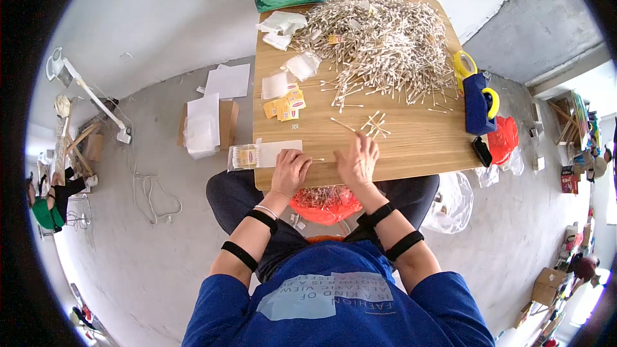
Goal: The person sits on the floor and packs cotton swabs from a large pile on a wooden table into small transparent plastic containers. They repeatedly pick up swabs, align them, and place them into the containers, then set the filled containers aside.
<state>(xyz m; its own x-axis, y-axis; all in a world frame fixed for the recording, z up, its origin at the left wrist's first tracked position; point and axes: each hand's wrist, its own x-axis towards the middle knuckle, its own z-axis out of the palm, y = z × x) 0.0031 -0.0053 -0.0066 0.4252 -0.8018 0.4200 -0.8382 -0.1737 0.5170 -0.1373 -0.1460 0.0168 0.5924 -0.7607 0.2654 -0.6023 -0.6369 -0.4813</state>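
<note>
Near the front edge of the table, my left hand is closed in a pinch. A cotton swab sticks out to the right from its fingertips. Just left of that hand lies a clear packet of swabs with a yellow label, its pale flap reaching towards my fingers. My right hand hovers over the wood with its fingers apart, seemingly holding nothing. Beyond its fingertips is a small loose cluster of swabs. A large heap of cotton swabs covers the far part of the table.
Yellow cards and clear plastic bags lie on the left side. A blue tape dispenser stands at the right edge, a yellow tape roll behind it. A red bag of swabs sits below the front edge, between my legs.
</note>
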